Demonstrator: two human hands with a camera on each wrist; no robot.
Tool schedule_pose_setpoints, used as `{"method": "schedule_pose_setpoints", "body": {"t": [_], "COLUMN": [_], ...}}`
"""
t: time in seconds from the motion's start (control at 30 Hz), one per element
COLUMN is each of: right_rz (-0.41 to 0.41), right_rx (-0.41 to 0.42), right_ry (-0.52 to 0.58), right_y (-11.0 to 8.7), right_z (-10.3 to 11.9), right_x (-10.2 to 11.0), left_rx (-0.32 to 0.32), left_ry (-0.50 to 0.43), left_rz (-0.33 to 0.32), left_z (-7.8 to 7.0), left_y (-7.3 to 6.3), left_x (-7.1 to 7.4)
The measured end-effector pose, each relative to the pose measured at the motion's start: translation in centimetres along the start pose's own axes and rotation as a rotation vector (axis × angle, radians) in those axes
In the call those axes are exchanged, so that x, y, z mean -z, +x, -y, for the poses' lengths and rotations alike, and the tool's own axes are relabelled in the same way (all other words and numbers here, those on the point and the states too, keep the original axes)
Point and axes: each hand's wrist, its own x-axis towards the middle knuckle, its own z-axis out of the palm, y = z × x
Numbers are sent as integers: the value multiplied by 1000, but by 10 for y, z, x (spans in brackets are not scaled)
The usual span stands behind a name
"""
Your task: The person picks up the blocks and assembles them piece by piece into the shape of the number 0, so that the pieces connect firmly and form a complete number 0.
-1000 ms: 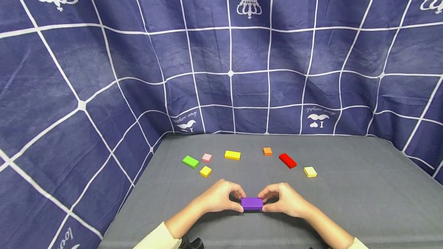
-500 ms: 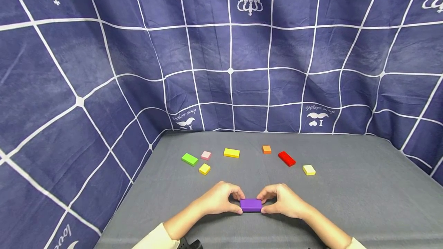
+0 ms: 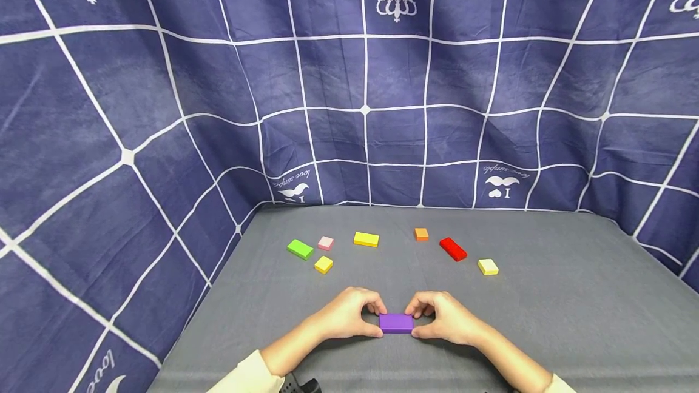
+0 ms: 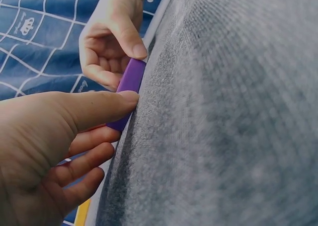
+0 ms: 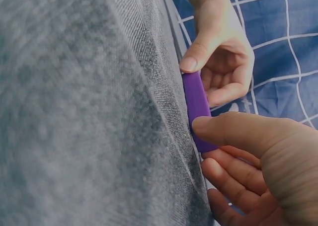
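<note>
A flat purple block point(image 3: 396, 323) lies on the grey cloth near the front of the table, held at both ends. My left hand point(image 3: 352, 314) pinches its left end between thumb and fingers. At the right end my right hand point(image 3: 443, 318) pinches it in the same way. In the left wrist view the purple block point(image 4: 130, 79) shows its long side, with the left thumb point(image 4: 117, 103) across it. The right wrist view has the right thumb point(image 5: 218, 127) pressed on the purple block point(image 5: 197, 97).
Beyond the hands lie a green block point(image 3: 300, 249), a pink block point(image 3: 326, 243), a small yellow block point(image 3: 324, 264), a long yellow block point(image 3: 366, 239), an orange block point(image 3: 421, 234), a red block point(image 3: 453, 248) and a pale yellow block point(image 3: 488, 267). A blue checked curtain point(image 3: 327, 77) hangs behind.
The head view has shifted slightly, so the far blocks and curtain sit a little higher in it. Both hands keep their hold on the purple block.
</note>
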Motion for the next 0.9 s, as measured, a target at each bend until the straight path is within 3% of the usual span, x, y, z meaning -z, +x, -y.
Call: {"method": "schedule_pose_setpoints", "body": {"t": [0.5,0.9], "right_rz": [20,-129], "right_rx": [23,-40], "right_ry": [15,-23], "right_y": [1,-5], "right_z": [-1,-16], "right_x": [5,49], "left_rx": [27,45], "left_ry": [-31,-53], "left_rz": [-8,-3], "left_z": [2,1], "left_y": [-1,-1], "left_x": [-3,-1]}}
